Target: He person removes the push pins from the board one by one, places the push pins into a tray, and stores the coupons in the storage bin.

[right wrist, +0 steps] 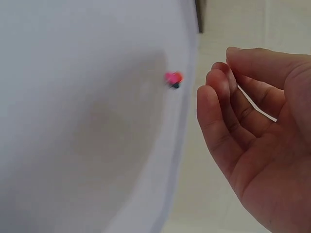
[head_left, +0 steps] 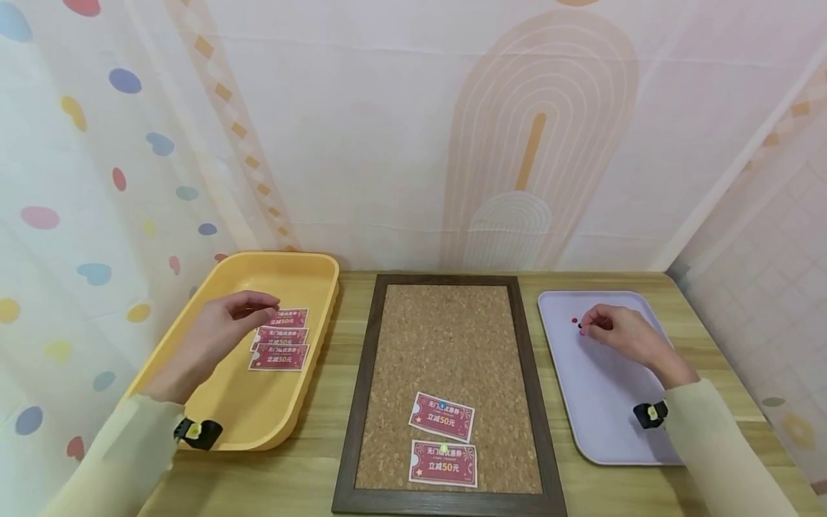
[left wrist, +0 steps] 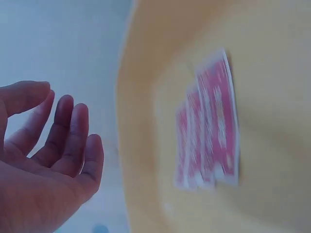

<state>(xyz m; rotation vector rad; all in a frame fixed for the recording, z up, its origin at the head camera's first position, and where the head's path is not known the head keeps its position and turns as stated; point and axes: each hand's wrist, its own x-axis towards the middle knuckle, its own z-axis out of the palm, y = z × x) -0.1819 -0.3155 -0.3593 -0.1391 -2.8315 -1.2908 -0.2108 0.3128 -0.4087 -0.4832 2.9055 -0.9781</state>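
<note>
My left hand (head_left: 222, 334) hovers over the yellow tray (head_left: 242, 424) with its fingers loosely bent. In the left wrist view nothing shows between the fingertips. Close to it, overlapping red coupons (head_left: 279, 357) lie in the tray, blurred in that wrist view. My right hand (head_left: 623, 334) is above the lilac tray (head_left: 620, 416), near a few small push pins (right wrist: 173, 78) in red, pink and dark colours. The right wrist view shows the thumb and fingers curved, with nothing visible between them.
Between the trays lies a framed cork board (head_left: 452, 345). On it are an upper coupon (head_left: 442, 418) with a blue pin and a lower coupon (head_left: 443, 465) with a yellow-green pin. The wooden table (head_left: 323, 424) meets a patterned curtain (head_left: 375, 143) behind.
</note>
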